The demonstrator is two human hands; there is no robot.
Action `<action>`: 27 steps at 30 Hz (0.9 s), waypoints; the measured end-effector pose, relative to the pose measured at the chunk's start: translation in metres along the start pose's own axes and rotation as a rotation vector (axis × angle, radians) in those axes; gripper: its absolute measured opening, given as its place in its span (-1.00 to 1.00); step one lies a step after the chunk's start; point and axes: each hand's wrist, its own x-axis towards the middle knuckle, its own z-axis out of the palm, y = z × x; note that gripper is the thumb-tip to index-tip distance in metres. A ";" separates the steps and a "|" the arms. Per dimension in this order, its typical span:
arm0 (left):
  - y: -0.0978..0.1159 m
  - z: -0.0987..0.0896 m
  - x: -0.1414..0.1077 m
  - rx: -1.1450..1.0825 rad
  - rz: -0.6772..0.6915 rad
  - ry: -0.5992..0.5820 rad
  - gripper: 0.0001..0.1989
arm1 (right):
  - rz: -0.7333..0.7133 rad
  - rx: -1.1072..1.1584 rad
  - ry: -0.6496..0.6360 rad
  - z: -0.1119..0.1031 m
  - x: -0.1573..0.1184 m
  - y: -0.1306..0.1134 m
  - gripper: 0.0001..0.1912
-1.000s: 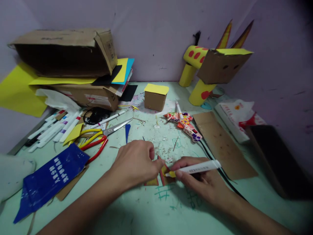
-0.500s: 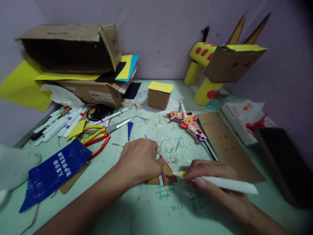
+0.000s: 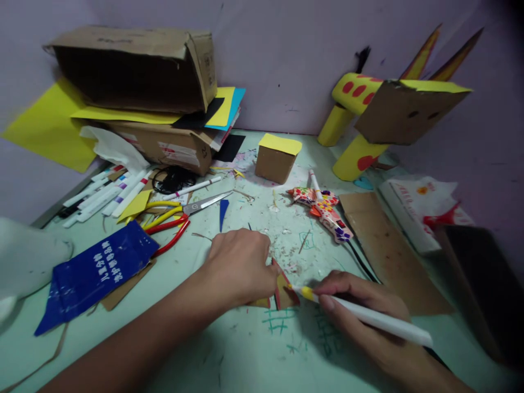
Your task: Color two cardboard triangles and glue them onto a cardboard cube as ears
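Observation:
My left hand, fingers curled, presses on a small cardboard triangle with red edges and a yellow-brown middle. The corner of a second such piece pokes out under this hand, the rest hidden. A white marker with a yellow tip end is gripped in my right hand. Its tip touches or nearly touches the triangle's right side. Just beyond the hands, a flower-patterned glue gun lies on the table.
Scissors, white markers and a blue packet lie left. Cardboard boxes are stacked behind them. A small cardboard box stands centre back. At right are a cardboard giraffe-like figure, a cardboard sheet and a dark phone-like slab.
The view has shifted slightly, so most things sit farther right. The marker's tip has moved a little along the triangle. Both hands keep their hold.

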 end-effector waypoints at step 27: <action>-0.001 0.005 0.001 0.014 -0.004 0.038 -0.76 | 0.127 0.113 -0.066 0.000 0.004 0.004 -0.80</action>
